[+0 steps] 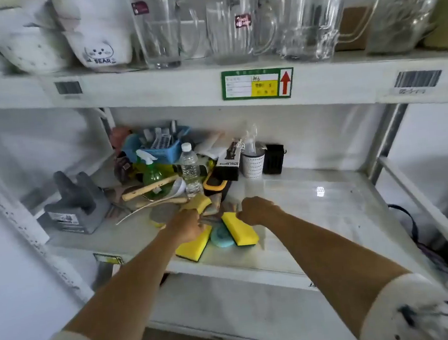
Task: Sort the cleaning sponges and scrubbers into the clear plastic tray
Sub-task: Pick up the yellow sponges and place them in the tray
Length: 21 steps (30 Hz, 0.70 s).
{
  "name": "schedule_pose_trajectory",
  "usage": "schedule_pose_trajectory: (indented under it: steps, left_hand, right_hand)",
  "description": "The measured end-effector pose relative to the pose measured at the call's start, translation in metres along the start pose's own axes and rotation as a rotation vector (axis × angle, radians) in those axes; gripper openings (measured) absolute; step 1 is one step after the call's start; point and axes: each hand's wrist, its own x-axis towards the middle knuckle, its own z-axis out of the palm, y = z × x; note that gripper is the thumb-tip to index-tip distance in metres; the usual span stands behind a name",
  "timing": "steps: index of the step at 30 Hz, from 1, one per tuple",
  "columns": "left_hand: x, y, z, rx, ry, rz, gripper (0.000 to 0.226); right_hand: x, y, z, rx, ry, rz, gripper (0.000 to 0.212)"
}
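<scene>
Left hand [187,224]: closed on a yellow sponge [197,202], just in front of the water bottle [190,170].
Right hand [256,210]: curled up; I cannot tell if it holds anything.
Clear tray [315,208]: right of the bottle, hard to see (it may reach under the sponges).
Other sponges: two yellow ones [240,230] and a blue scrubber [220,236], in front of the bottle.
Do it well: lift one sponge at a time, don't bump the bottle.
Words: "BEAR" on a bowl [101,45], "SPRAY BOTTLE" on a black box [227,161].
</scene>
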Motion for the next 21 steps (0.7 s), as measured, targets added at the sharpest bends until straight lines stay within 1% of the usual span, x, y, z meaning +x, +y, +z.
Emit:
schedule_pose_trajectory:
  steps: [2,5,10,17,21]
  left_hand:
    - [0.008,-0.011,0.005,0.008,-0.027,-0.062,0.041]
    - [0.019,-0.025,0.016,0.002,-0.072,-0.104,0.048]
    - [0.033,-0.031,0.030,0.020,-0.082,-0.162,0.058]
    - [0.044,-0.035,0.038,0.096,-0.119,-0.127,0.058]
    - [0.047,-0.033,0.037,0.095,-0.141,-0.132,0.061]
  right_hand:
    - [0.012,-0.003,0.007,0.000,-0.030,0.016,0.045]
    - [0.033,-0.002,0.020,-0.003,-0.047,0.026,0.041]
    - [0.058,-0.008,0.038,0.002,-0.090,0.057,0.041]
    - [0.073,-0.015,0.044,0.018,-0.152,0.122,0.041]
    - [0.075,-0.017,0.046,0.037,-0.190,0.148,0.051]
